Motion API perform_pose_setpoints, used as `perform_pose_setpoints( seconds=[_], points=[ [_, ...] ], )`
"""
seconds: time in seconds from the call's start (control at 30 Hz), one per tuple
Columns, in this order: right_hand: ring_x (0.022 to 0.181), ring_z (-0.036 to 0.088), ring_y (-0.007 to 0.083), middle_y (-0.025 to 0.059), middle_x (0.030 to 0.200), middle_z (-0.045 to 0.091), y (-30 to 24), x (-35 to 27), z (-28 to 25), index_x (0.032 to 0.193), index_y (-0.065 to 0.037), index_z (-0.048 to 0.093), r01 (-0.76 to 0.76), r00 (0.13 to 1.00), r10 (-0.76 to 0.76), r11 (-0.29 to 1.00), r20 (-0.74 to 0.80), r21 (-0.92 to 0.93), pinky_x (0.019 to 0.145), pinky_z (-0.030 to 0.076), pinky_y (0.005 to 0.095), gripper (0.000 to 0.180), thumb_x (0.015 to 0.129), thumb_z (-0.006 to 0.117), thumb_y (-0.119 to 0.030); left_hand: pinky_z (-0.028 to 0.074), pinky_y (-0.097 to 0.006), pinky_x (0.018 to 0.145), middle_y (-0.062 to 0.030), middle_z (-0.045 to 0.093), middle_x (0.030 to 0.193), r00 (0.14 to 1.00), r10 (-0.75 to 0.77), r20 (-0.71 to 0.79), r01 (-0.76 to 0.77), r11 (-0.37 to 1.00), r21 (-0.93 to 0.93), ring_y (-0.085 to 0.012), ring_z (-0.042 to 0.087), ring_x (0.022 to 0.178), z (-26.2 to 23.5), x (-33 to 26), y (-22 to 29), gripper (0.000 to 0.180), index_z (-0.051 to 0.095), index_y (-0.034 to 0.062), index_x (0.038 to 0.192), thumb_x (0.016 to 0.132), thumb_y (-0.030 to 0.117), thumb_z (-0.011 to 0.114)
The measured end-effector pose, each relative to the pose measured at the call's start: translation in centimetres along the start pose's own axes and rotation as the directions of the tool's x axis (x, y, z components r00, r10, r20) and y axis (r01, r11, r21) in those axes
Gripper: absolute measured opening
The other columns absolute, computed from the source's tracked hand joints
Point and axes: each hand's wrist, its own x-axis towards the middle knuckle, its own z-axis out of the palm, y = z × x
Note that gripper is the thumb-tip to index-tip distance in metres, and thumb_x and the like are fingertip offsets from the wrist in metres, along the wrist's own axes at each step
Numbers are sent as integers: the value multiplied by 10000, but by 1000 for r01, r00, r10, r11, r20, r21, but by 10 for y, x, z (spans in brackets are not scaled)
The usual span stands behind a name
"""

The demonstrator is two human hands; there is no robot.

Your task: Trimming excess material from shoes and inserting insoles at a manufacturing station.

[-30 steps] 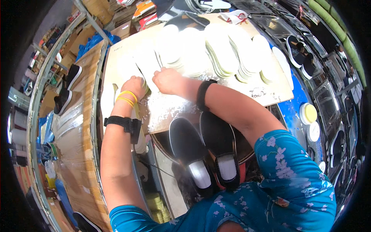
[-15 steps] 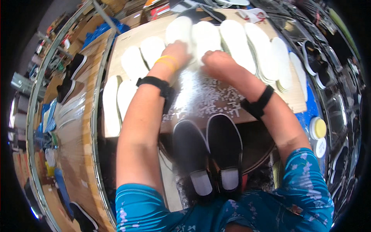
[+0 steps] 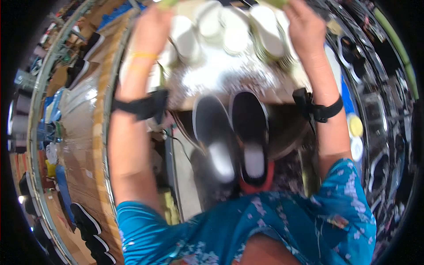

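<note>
My left hand (image 3: pixel 153 26) is raised at the top edge, blurred, its fingers closed on a green piece (image 3: pixel 167 3) that the frame cuts off. Opposite it, my right hand (image 3: pixel 308 27) grips another green piece (image 3: pixel 276 3), also cut off; it may be the underside of an insole. Between and beneath my hands, stacks of white insoles (image 3: pixel 267 26) with greenish edges lie on the table. Nearer to me, a black slip-on shoe (image 3: pixel 213 119) and its mate (image 3: pixel 248 117) rest side by side, toes toward the table, with pale linings at the heels.
Small white scraps (image 3: pixel 260 80) litter the table's near part. Large cardboard (image 3: pixel 81 128) and a metal rail line the left, with black shoes (image 3: pixel 84 217) beyond. At right are a yellow-topped round container (image 3: pixel 355 126) and plastic-covered racks with shoes (image 3: pixel 351 53).
Both hands have moved up and apart from the insoles at the middle, and green pieces now show in them. The view has shifted, bringing table and shoes to different places.
</note>
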Motion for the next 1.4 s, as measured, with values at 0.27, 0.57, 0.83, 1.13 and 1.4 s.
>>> perform_pose_setpoints(
  seconds=[0.27,0.57,0.83,1.13,1.4],
  points=[
    [786,577,130,76,968,597,28,-126,-188,1117,18,527,-556,806,457,369,376,744,592,461,232,330,813,508,-107,339,-196,403,-39,550,715,802,-515,303,570,505,-648,-82,449,476,-212,-207,48,303,524,-28,1003,874,237,452],
    [740,623,275,123,843,619,-55,-205,-223,1072,-70,553,54,943,-184,907,279,417,613,515,307,310,764,560,-111,466,-302,483,-68,588,655,790,-370,489,471,877,-98,-161,569,528,-208,-302,150,188,578,28,848,818,207,530],
    [723,547,214,72,815,533,-87,-235,-160,1046,-25,477,467,456,-706,708,542,530,627,421,319,353,733,501,-187,460,-336,738,-106,516,983,689,180,702,-497,822,277,-252,486,994,-113,-316,175,325,480,11,1068,752,83,461],
    [694,621,284,94,675,613,-67,-222,-93,691,-123,644,217,493,-499,863,712,456,588,496,395,122,593,597,-179,479,-432,667,-194,561,885,527,221,820,-333,942,-40,-356,582,773,-57,-261,129,222,537,18,872,740,191,577],
    [699,618,264,80,737,641,-89,-214,-63,708,-99,643,248,168,-567,816,807,522,601,471,416,129,656,567,-190,497,-356,732,-245,527,997,243,156,957,-18,988,-156,-313,592,850,-26,-243,117,457,440,-75,1067,684,93,626]
  ],
)
